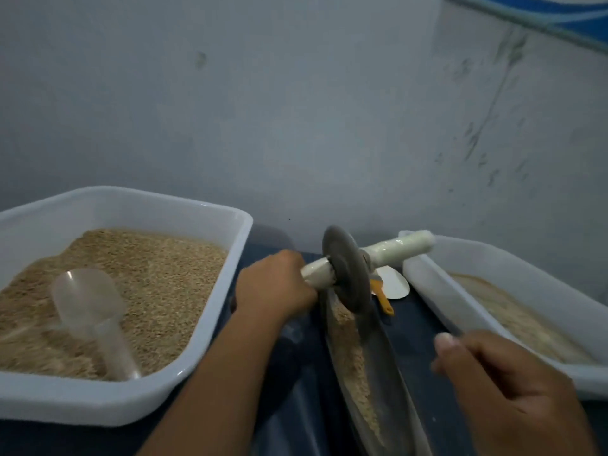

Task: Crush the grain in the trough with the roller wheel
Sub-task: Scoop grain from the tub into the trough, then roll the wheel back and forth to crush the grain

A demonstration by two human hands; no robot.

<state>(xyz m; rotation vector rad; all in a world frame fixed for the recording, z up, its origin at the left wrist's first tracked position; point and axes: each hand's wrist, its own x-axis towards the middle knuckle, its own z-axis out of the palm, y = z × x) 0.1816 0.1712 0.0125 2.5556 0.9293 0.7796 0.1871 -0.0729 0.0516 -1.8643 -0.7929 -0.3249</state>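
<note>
Two bare hands work over a dark blue surface (418, 327) that runs up to a pale grey-blue wall (296, 110). That wall is scuffed with dark streaks toward the right, and a blue-and-white band (539, 14) crosses its upper right corner. Centre: a narrow, boat-shaped metal trough (381, 366) lies lengthwise on the surface, running from the lower edge of the view away toward the wall, with a strip of tan grain (355, 357) along its channel. The roller wheel (345, 268), a grey disc on a white axle, stands on edge in the far end of the trough, touching the grain. The left hand (274, 287) is clenched around the left handle (317, 269) of the axle, just beside the disc. The right handle (401, 246) sticks out free over the corner of the right-hand tub. The right hand (506, 380) is motion-blurred, nearer the viewer and right of the trough, fingers loosely curled and apart from the axle; whether it holds anything cannot be told. Left: a white plastic tub (230, 291) holds a mound of whole grain, with a translucent scoop (88, 307) lying in it, bowl away from the viewer. Right: a second white tub (437, 291) holds a thin, paler layer of grain. Between trough and right tub, near the wall, an orange-handled tool (381, 299) lies beside a white rounded piece (393, 284); what they are cannot be told.
</note>
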